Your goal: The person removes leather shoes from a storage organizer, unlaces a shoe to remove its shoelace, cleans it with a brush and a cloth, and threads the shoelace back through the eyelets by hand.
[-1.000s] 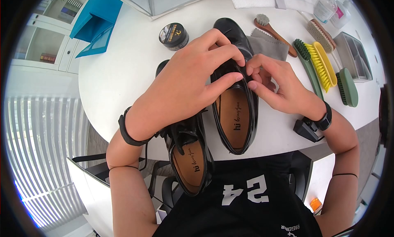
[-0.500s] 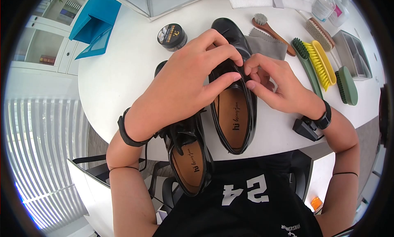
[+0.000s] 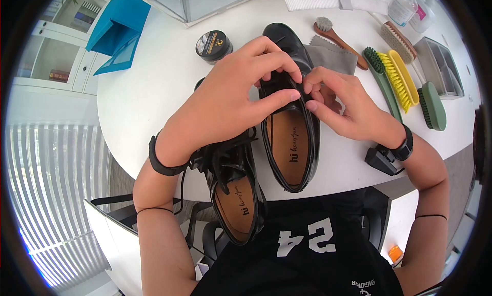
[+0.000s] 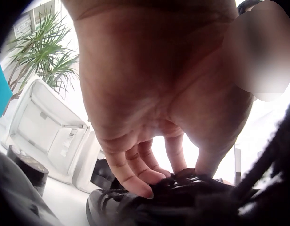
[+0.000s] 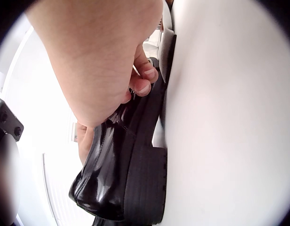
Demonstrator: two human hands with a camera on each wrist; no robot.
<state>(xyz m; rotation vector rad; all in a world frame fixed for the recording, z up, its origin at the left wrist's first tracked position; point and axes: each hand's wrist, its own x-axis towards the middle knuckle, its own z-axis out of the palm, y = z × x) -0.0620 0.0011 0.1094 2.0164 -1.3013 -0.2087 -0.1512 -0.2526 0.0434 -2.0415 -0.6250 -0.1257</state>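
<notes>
A black lace-up shoe (image 3: 290, 150) with a tan insole lies on the table, toe pointing away. Across its lacing, my left hand (image 3: 236, 98) grips the upper between thumb and bent fingers; in the left wrist view the fingertips of the left hand (image 4: 159, 94) touch the laced part. My right hand (image 3: 351, 104) has its fingers curled at the shoe's right edge, thumb against the upper. The right wrist view shows the right hand (image 5: 100, 66) above the glossy side of the shoe (image 5: 107, 174). The lace ends at the fingertips are hidden. A second black shoe (image 3: 236, 206) lies left, partly under my left forearm.
Beyond the shoes are a round black tin (image 3: 213, 46) and a grey cloth (image 3: 333, 57). On the right lie a wooden-handled brush (image 3: 341, 42), green brushes (image 3: 434, 106), a yellow brush (image 3: 400, 80) and a clear box (image 3: 442, 68). A blue holder (image 3: 118, 29) stands far left.
My left hand and wrist have shifted slightly, uncovering more of the second shoe's laces. The right hand keeps nearly the same pose at the shoe's edge.
</notes>
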